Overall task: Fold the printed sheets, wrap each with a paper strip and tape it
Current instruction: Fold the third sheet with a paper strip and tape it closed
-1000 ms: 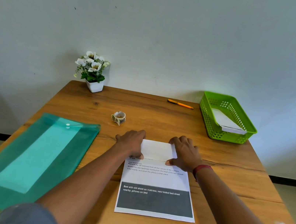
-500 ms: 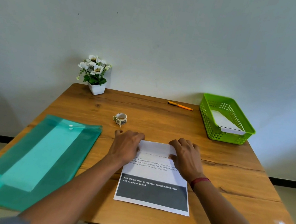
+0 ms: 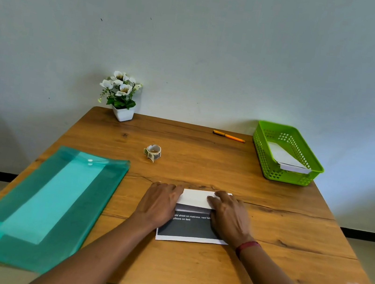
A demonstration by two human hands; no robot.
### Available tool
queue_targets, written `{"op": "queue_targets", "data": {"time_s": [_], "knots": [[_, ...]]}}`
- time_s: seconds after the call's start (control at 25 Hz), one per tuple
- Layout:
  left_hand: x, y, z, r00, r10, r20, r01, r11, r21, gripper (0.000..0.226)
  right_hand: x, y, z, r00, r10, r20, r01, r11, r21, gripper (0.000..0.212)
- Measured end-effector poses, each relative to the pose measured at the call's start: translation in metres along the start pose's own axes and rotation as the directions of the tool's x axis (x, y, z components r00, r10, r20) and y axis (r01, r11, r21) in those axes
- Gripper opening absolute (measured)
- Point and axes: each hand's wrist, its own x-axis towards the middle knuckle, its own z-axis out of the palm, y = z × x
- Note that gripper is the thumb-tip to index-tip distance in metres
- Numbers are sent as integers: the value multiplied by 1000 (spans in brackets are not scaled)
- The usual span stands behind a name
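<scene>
The white printed paper sheet (image 3: pixel 192 228) lies flat on the wooden table (image 3: pixel 203 159), nr the front edge & centred before the person. Its far part is folded over toward them, so a plain white flap covers the text & the dark grey printed block shows below. Left hand (image 3: pixel 159 205) lies palm-down over the sheet's left side, right hand (image 3: pixel 228 218) over its right side. Both have fingers fairly straight & laid on the white flap, pressing rather than pinching. Thumbs are hidden, so can't tell if either is tucked under an edge.

Handling, as a judgement: a single sheet of office paper, v. light, thin, limp. It has no stiffness until creased; each fold makes it stiffer & springier. W/ smooth wood underneath it prob. slides if pushed from one side only, so both hands should bear down evenly. Best hold: the flap's two outer edges to lift or roll it, then flat fingers run along the crease from centre outward. It skews or tears if pulled unevenly; otherwise not fragile.

A small roll of patterned tape (image 3: pixel 153 152) stands beyond the hands, well apart from the sheet. The bright green plastic basket (image 3: pixel 261 148) at far right holds a folded white paper (image 3: pixel 284 157).
</scene>
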Motion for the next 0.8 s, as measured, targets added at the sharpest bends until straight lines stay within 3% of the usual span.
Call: {"op": "queue_targets", "data": {"time_s": [0.12, 0.24, 0.4, 0.56, 0.8], "knots": [[-4, 3, 8, 1000, -27, 3, 28, 999, -34, 39, -1, -1, 8, 999, -1, 54, 0, 1000, 19, 44], [-11, 8, 18, 999, -41, 12, 41, 999, -14, 54, -4, -2, 14, 995, -14, 95, 12, 1000, 19, 53], [-18, 16, 28, 985, -81, 155, 82, 997, -2, 75, -7, -1, 20, 988, -15, 152, 8, 999, 51, 62], [-16, 18, 32, 975, -51, 214, 47, 999, 25, 73, -9, -7, 26, 971, -27, 238, 10, 997, 72, 77], [-17, 17, 29, 979, -14, 205, 10, 1000, 18, 66, -6, -24, 29, 968, -110, 224, 84, 989, 124, 71]]}}
